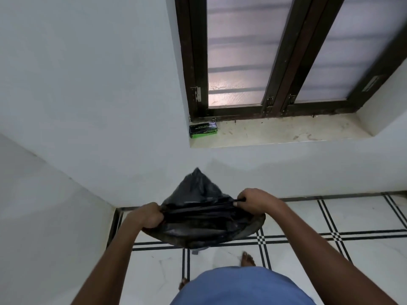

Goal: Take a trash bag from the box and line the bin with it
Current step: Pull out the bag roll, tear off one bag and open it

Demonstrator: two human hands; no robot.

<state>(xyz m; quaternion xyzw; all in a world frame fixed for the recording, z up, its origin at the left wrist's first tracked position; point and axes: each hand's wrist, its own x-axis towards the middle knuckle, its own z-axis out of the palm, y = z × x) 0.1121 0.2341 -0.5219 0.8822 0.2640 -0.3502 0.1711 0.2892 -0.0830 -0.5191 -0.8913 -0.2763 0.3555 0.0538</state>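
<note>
Fingers of both hands curl tight on the black trash bag (199, 214): left hand (147, 219) and right hand (256, 201) each pinch one end of its gathered mouth, pulled taut between them, likely to open it. Bin rim (256, 226) barely shows beneath the plastic. Green bag box (203, 130) sits on the windowsill (286, 133), well apart.

Both hands (152, 219) (256, 202) held the stretched trash bag (198, 219) over the tiled floor (330, 216), near the room's corner. The white wall (88, 106) closed off the space ahead and to the left. Open floor lay to the right. The box (203, 130) sat on the window sill (275, 133) above, well apart.
</note>
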